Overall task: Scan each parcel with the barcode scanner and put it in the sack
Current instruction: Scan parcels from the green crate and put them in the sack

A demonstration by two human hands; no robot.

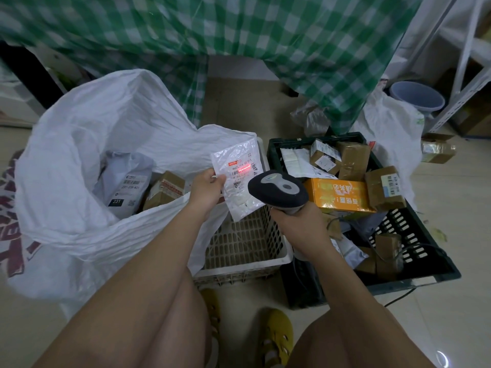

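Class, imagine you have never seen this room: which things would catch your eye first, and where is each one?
The red scan light glows on the label of the white parcel at the centre, pinched by the left hand, with the scanner in the right hand beside it. The big white sack gapes open on the left, and an orange box stands out in the dark crate on the right.

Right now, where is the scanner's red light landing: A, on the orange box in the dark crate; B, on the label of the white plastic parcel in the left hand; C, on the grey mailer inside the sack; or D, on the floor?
B: the red glow sits on the label of the white plastic parcel, which the left hand pinches while the right hand aims the barcode scanner at it.
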